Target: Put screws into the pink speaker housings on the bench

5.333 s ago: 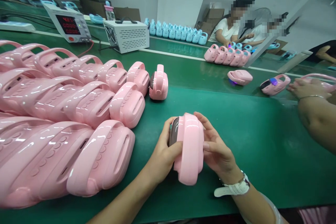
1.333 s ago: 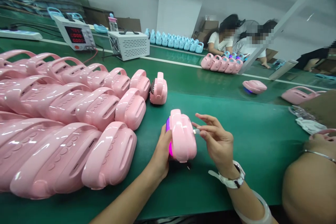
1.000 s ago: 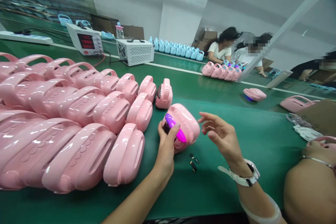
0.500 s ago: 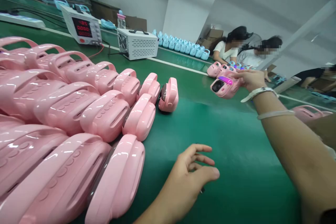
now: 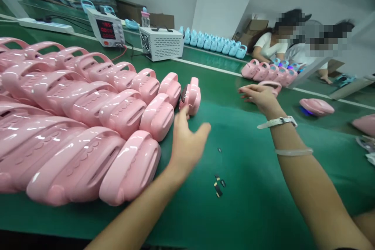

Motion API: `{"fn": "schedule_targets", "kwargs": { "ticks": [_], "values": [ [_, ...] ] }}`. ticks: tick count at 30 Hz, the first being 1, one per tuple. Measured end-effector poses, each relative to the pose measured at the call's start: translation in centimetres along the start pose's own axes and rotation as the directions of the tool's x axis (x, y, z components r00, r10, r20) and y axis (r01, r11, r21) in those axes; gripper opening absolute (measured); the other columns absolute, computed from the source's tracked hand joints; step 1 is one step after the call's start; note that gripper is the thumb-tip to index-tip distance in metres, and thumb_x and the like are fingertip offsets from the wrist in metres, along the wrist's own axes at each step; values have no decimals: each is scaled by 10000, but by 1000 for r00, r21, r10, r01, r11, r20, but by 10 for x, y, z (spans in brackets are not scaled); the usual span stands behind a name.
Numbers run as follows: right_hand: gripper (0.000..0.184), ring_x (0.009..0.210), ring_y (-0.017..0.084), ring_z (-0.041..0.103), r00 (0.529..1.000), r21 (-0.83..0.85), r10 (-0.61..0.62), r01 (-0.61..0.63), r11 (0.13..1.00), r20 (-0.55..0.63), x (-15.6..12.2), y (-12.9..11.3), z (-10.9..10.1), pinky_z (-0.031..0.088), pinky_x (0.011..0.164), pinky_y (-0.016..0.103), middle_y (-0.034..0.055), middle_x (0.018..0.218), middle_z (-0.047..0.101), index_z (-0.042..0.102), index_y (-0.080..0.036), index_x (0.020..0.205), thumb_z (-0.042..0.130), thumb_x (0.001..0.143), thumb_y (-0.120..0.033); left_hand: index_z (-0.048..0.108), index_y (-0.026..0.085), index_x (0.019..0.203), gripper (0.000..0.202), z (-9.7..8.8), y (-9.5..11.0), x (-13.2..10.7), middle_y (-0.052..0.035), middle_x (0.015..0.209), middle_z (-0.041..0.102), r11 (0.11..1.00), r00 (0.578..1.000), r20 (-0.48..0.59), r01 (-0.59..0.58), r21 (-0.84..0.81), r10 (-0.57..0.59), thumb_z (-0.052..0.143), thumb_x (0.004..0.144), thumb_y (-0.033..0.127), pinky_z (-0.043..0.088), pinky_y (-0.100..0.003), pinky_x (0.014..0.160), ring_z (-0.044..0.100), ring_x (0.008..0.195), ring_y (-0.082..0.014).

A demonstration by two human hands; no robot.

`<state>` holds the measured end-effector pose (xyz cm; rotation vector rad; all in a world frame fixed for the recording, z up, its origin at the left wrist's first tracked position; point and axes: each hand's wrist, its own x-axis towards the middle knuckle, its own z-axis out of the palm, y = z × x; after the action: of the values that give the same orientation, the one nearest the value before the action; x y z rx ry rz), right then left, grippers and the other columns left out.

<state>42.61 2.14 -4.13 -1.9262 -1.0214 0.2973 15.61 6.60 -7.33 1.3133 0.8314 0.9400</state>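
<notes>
My left hand [image 5: 187,140] hovers above the green table [image 5: 263,187], fingers apart and holding nothing, its fingertips just short of an upright pink speaker [image 5: 191,95] with a dark front. My right hand [image 5: 259,95] is stretched far out, fingers flat and extended, right beside a pink speaker [image 5: 272,85] lying on the table; a white watch sits on that wrist. A few small black parts [image 5: 218,186] lie on the table between my arms.
Rows of several pink speakers [image 5: 88,113] fill the left side. A power supply with a red display [image 5: 107,29] and a white vented box [image 5: 162,43] stand behind. Blue speakers [image 5: 213,43], another pink row [image 5: 268,71] and a lit speaker [image 5: 316,106] lie farther off near seated people.
My right hand carried the lit pink speaker away to the far right and lowered it to the table. My left hand let go of it, then rose toward the upright speaker.
</notes>
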Motion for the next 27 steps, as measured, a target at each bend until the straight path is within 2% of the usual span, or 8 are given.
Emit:
{"fn": "schedule_targets", "kwargs": {
  "ticks": [2,4,6,8,12,17,22,27],
  "values": [
    [246,635,152,625,965,-71,30,-11,997,261,-29,-7,11,500,607,273,20,732,712,741,-199,744,812,629,-405,511,136,1248,584,12,2,22,-134,1230,529,992,994,-78,-70,108,79,677,690,182,416,-373,977,559,1078,-252],
    [227,559,154,601,867,-180,73,19,984,492,-58,-15,25,453,547,260,-5,611,688,736,-206,619,883,465,-283,552,120,1181,498,25,-1,41,-135,1168,522,968,977,-159,-108,225,146,677,701,170,429,-360,954,573,1003,-229],
    [222,471,135,538,796,-276,116,66,959,595,-82,-19,38,378,480,252,-29,498,629,691,-207,505,886,401,-189,573,117,1139,444,33,-7,55,-126,1104,520,938,959,-207,-120,325,195,693,719,199,431,-356,939,569,975,-228],
    [233,447,122,500,797,-323,124,93,942,591,-99,-19,47,336,456,249,-39,469,595,662,-205,484,880,409,-173,592,112,1087,364,36,-10,61,-101,1018,521,902,949,-204,-142,408,242,673,768,269,425,-363,924,556,959,-233],
    [192,535,121,557,864,-332,73,112,937,499,-114,-7,52,382,494,225,-26,612,651,734,-193,707,838,547,-216,626,114,879,244,26,-3,47,-32,861,485,856,929,-134,-252,452,345,559,863,349,406,-313,870,511,875,-179],
    [119,620,140,611,893,-295,-5,154,943,450,-121,6,51,423,558,229,13,704,706,776,-177,789,763,676,-212,622,173,730,164,-6,5,-18,29,716,416,847,905,-45,-376,375,422,679,805,307,360,-251,605,394,622,-104],
    [61,669,173,622,897,-248,-126,248,936,423,-132,9,53,423,623,265,42,747,714,766,-197,723,705,729,-198,636,202,635,180,-32,0,-84,24,643,414,897,949,65,-314,311,310,772,726,277,316,-261,509,378,543,-110],
    [143,666,187,609,937,-227,-171,246,942,306,-144,8,56,391,631,295,64,767,722,734,-202,704,611,776,-197,736,247,743,172,-47,-11,-100,-18,655,521,923,933,177,-344,174,314,625,849,325,372,-280,541,464,594,-150]
  ]
}}
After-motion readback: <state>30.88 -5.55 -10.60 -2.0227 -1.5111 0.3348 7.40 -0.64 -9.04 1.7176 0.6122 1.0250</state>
